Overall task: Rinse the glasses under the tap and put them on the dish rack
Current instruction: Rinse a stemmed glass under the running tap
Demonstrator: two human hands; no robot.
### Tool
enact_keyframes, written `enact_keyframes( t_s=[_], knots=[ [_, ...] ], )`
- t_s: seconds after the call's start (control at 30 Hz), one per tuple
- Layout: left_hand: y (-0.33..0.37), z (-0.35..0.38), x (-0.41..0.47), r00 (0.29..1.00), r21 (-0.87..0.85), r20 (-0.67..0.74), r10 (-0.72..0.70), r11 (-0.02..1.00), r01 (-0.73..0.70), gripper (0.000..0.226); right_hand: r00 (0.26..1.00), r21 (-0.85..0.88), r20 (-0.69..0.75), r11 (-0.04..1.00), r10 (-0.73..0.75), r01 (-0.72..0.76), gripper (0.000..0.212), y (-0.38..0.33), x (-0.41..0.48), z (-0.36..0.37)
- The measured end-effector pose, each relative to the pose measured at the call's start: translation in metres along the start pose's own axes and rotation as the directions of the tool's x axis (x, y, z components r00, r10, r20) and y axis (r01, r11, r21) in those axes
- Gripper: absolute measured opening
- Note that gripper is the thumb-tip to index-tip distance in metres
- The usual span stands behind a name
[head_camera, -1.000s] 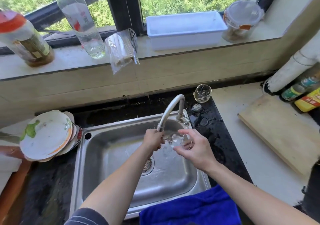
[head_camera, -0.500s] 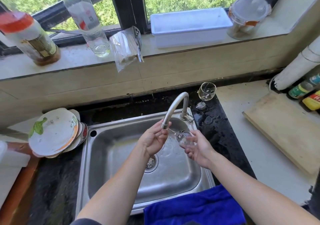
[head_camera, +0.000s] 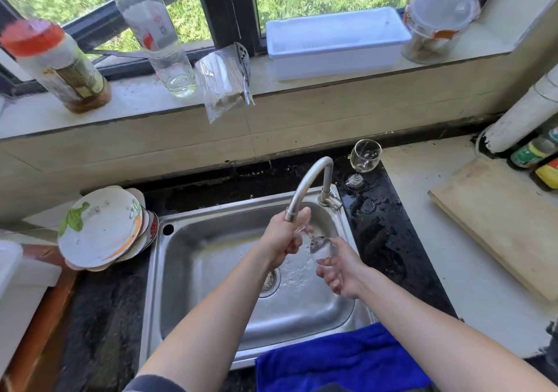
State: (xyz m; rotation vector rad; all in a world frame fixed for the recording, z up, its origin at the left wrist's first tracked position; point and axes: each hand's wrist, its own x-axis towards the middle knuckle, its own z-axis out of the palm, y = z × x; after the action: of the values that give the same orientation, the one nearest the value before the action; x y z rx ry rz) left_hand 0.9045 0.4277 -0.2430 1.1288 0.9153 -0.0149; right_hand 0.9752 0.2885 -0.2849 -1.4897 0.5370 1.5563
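Both hands over the steel sink (head_camera: 211, 271): left hand (head_camera: 282, 242) curled closed around the stem end of a small clear glass (head_camera: 320, 248) just under the tap (head_camera: 308, 183) spout; right hand (head_camera: 341, 271) cups the bowl of the same glass, fingers half bent around it. Glass tilted, lying between the two hands, above the drain. Second stemmed glass (head_camera: 364, 156) stands upright on the wet dark bench (head_camera: 386, 234) behind the tap base; stacked plates (head_camera: 102, 228) left of sink, blue cloth (head_camera: 341, 361) on its front edge.

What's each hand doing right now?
Left hand: closed around the glass's stem end, below the tap.
Right hand: holding the glass's bowl.
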Motion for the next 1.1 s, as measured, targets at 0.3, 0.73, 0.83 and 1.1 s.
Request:
enact_keyframes(
  t_s=[0.3,0.73,0.83,1.1],
  knots=[
    [0.004,-0.032,-0.004,0.979,-0.051,0.204,-0.014,0.998,0.025,0.008,0.944,-0.072,-0.114,0.951,-0.309,0.302,0.041,-0.026,-0.007,-0.011],
    [0.02,-0.048,-0.008,0.971,-0.037,0.233,-0.055,0.997,0.066,0.014,0.569,-0.854,0.502,-0.271,-0.652,0.444,0.053,-0.054,0.0,0.01],
    [0.019,-0.049,-0.012,0.985,0.02,0.167,-0.041,0.999,0.038,0.016,0.594,-0.857,0.494,-0.244,-0.635,0.453,0.024,-0.05,0.007,0.023],
    [-0.004,-0.085,-0.041,0.95,0.107,-0.31,-0.015,0.993,0.051,0.02,0.688,-0.898,0.364,-0.042,-0.628,0.438,0.054,-0.047,0.027,0.057]
  ],
)
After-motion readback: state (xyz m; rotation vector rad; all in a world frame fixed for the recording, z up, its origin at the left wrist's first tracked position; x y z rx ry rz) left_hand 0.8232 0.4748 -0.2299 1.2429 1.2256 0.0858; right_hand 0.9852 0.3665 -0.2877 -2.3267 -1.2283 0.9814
